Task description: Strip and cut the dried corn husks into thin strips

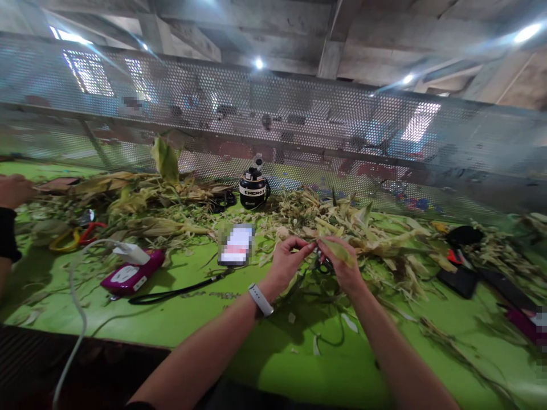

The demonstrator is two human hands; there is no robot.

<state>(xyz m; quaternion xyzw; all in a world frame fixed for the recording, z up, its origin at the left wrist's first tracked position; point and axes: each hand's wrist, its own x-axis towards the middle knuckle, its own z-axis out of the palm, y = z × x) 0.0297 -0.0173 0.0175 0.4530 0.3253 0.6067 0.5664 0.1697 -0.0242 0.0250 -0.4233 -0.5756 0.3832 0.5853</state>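
Note:
My left hand point(287, 263), with a white wristband, pinches the end of a green corn husk leaf point(337, 249) between thumb and fingers. My right hand point(344, 267) is closed round the same leaf and also seems to hold dark scissors point(323, 263), though these are partly hidden. Both hands meet over the green table point(273, 353), at the near edge of a heap of dry husks point(342, 222).
A black bottle point(253, 191) stands by the perforated metal screen point(273, 119). A phone point(236, 245), a magenta power bank point(132, 273) with a white cable and red-and-yellow scissors point(77, 234) lie left. Another person's hand point(15, 191) shows far left. Dark tools point(464, 267) lie right.

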